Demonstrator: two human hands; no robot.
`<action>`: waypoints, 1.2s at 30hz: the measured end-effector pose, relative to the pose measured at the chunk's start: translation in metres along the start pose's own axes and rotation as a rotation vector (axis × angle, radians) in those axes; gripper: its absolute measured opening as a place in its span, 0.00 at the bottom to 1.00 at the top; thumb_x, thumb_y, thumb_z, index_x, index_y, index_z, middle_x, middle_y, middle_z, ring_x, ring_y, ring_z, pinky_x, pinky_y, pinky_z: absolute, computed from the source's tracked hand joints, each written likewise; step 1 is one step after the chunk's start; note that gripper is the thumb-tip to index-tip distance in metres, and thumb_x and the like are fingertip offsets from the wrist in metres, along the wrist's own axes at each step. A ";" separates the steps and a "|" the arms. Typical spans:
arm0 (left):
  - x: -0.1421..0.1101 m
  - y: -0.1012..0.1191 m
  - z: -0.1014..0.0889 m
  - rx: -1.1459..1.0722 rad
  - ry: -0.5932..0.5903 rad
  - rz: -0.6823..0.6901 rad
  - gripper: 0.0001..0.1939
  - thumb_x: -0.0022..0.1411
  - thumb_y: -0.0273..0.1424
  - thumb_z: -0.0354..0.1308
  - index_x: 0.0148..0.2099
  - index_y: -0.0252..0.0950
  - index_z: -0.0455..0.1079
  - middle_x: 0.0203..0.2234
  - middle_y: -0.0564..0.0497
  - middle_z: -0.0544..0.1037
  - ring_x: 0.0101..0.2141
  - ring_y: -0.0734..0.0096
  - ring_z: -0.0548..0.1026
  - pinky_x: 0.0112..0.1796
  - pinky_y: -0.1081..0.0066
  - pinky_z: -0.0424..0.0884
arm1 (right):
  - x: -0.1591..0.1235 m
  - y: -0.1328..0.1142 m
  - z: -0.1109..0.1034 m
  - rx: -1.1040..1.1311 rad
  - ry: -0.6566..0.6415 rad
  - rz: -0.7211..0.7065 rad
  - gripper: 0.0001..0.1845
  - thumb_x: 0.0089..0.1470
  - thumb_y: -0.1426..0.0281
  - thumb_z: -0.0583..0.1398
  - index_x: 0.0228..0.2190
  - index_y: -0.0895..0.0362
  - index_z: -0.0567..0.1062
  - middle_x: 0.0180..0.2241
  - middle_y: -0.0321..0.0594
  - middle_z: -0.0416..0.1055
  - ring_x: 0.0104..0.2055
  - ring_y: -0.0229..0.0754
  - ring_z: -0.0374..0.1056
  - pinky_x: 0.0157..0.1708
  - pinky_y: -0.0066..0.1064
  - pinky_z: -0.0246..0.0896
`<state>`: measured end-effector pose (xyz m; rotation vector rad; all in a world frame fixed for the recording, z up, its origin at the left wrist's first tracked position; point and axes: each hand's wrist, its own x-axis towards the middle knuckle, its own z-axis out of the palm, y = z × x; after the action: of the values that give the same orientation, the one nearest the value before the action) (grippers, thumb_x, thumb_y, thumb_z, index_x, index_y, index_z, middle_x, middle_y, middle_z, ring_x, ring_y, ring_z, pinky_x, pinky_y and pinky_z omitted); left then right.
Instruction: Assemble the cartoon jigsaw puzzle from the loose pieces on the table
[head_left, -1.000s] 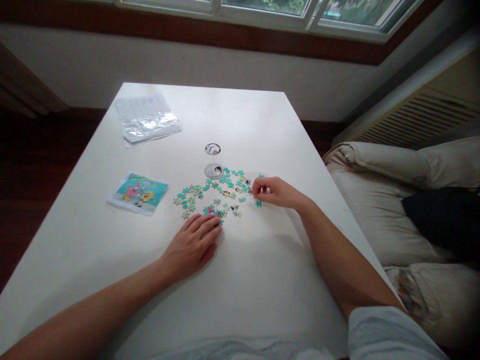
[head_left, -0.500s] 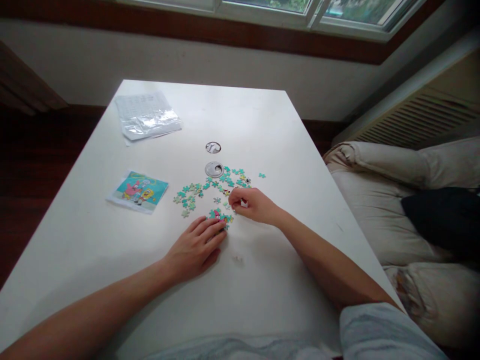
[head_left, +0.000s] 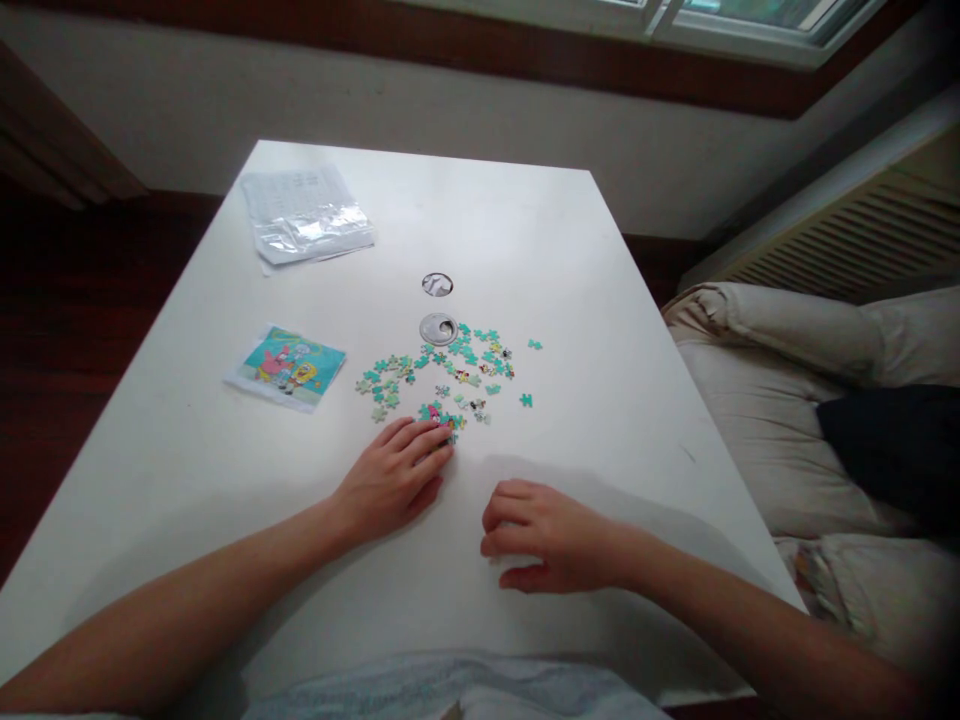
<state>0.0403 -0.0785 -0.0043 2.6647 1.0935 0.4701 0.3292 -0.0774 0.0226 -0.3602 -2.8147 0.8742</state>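
Loose jigsaw puzzle pieces (head_left: 465,350), mostly turquoise and pale green, lie scattered near the middle of the white table (head_left: 600,420). My left hand (head_left: 397,465) rests flat with its fingers stretched out, the tips touching a small cluster of pieces (head_left: 433,412) with pink and yellow parts. Some of that cluster is hidden under the fingers. To the right and nearer my body, my right hand (head_left: 551,537) is apart from the pieces, its fingers loosely curved and its thumb separate. I see nothing held in it.
A picture card (head_left: 289,368) with cartoon figures lies in a clear sleeve on the left. Behind it is a plastic bag (head_left: 307,215) with papers. Two round fittings (head_left: 438,329) sit in the tabletop past the pieces. A cushioned seat (head_left: 750,400) stands along the right.
My right hand has drawn back from the pieces toward my body and its fingers have loosened. Pieces it covered now show. The left hand stays on its cluster; the view has shifted slightly.
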 end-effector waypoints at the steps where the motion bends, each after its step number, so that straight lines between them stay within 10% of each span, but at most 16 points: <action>1: 0.000 0.001 0.000 -0.002 0.004 -0.001 0.20 0.71 0.30 0.53 0.62 0.39 0.71 0.63 0.44 0.72 0.63 0.55 0.68 0.66 0.50 0.61 | -0.005 -0.003 0.010 -0.073 0.018 -0.018 0.08 0.61 0.64 0.65 0.43 0.52 0.77 0.40 0.43 0.76 0.41 0.45 0.68 0.43 0.37 0.63; 6: 0.002 0.004 -0.002 0.007 0.005 0.008 0.19 0.71 0.31 0.53 0.61 0.39 0.71 0.63 0.43 0.72 0.63 0.55 0.68 0.65 0.51 0.62 | -0.013 0.001 0.032 -0.203 0.210 0.072 0.04 0.66 0.69 0.60 0.39 0.54 0.75 0.36 0.41 0.75 0.38 0.42 0.67 0.42 0.36 0.63; 18: 0.000 0.003 -0.003 0.014 0.009 0.023 0.19 0.71 0.31 0.53 0.61 0.38 0.70 0.64 0.43 0.71 0.64 0.55 0.67 0.64 0.51 0.62 | -0.010 0.041 0.006 -0.371 0.300 0.260 0.16 0.70 0.72 0.54 0.53 0.54 0.76 0.39 0.47 0.77 0.41 0.47 0.72 0.41 0.38 0.70; 28: -0.004 0.003 -0.002 0.054 0.012 0.003 0.18 0.71 0.31 0.53 0.61 0.37 0.70 0.63 0.43 0.72 0.63 0.54 0.68 0.64 0.50 0.62 | 0.051 0.029 -0.016 0.323 0.568 0.518 0.06 0.64 0.67 0.60 0.39 0.52 0.78 0.38 0.38 0.79 0.39 0.42 0.75 0.43 0.35 0.72; 36: -0.004 0.001 -0.003 0.063 0.042 0.008 0.17 0.71 0.30 0.53 0.59 0.37 0.71 0.61 0.44 0.74 0.61 0.54 0.70 0.62 0.51 0.64 | 0.102 0.070 -0.019 0.590 0.630 0.574 0.08 0.55 0.63 0.65 0.34 0.54 0.76 0.29 0.34 0.76 0.32 0.38 0.70 0.35 0.31 0.66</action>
<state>0.0372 -0.0813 -0.0021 2.7262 1.1277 0.5032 0.2485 0.0172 0.0070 -1.1288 -1.7900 1.3408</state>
